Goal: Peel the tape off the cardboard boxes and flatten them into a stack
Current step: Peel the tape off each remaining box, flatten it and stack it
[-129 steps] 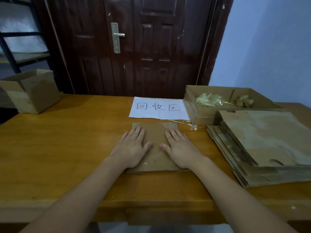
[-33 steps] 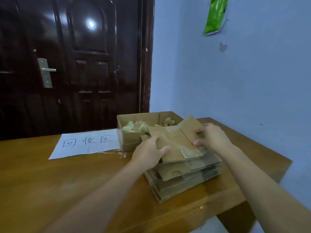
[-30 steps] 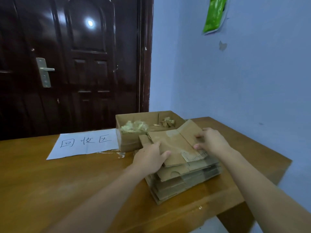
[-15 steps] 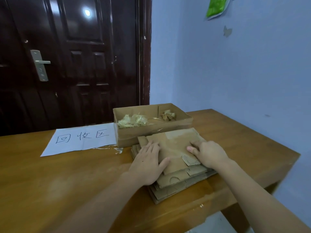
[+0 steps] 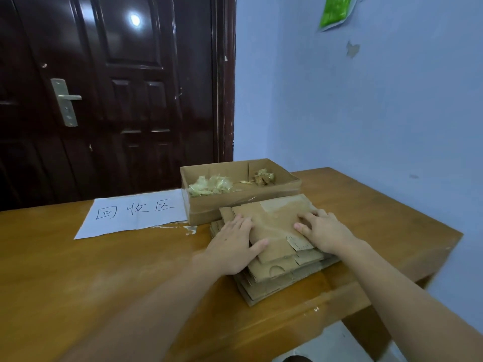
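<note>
Both hands are lying flat on the top flattened box point(image 5: 277, 226) of the stack point(image 5: 282, 278) on the table point(image 5: 104, 270); the left hand point(image 5: 232, 249) and right hand point(image 5: 324, 231) are pressing with straight, slightly spread fingers, just beside the open box point(image 5: 209, 207) holding crumpled tape point(image 5: 211, 184)

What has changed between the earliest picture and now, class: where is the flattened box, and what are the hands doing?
The flattened box went from the table's middle onto the stack at the right. The left hand and right hand, which gripped its edges a second ago, now press it flat. The tape-scrap box and paper sign stayed put.
</note>
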Demonstrator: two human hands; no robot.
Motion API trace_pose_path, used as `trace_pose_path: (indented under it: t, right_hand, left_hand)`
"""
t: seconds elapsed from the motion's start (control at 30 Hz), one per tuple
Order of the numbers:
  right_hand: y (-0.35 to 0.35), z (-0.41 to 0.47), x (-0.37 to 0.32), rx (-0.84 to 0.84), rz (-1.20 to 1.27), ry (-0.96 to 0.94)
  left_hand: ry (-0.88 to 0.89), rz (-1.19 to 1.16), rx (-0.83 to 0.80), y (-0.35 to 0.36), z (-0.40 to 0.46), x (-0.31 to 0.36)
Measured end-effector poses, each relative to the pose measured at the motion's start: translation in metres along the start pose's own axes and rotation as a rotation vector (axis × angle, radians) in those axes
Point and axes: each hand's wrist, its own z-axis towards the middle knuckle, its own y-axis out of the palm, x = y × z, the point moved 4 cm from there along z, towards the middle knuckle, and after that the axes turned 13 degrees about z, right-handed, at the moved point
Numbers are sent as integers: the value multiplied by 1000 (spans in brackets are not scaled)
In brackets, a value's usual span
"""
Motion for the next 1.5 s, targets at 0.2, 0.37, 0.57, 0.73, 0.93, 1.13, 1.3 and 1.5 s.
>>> trace_pose_path:
  t: [0.2,0.37,0.57,0.73,0.93,1.13,1.3,1.5]
  right_hand:
    - [-29,-4,-34,88,-120,-118]
    - [-45,-13,-110,105,-70,-358]
    - [-29,-34,-222,-35,-22,-589]
    - [3,-38,-314,-120,-5,-685]
    - [54,-32,-416,-238,68,-806]
    - [96,-34,-516,-247,30,-993]
    - [123,-44,-600,-270,30,-1106]
    - [156,-54,-705,-292,0,-1236]
  left_hand:
    - [54,39,70,-39,-20,-19]
    - [48,38,117,-74,-46,-50]
    - [-103,114,113,-102,-89,-107]
    - [-248,157,99,-122,-142,-170]
    - [-424,240,123,-146,-220,-246]
    - [-579,325,129,-172,-294,-313]
    - [-696,376,104,-189,-346,-370]
    - [-807,480,138,-220,-390,-440]
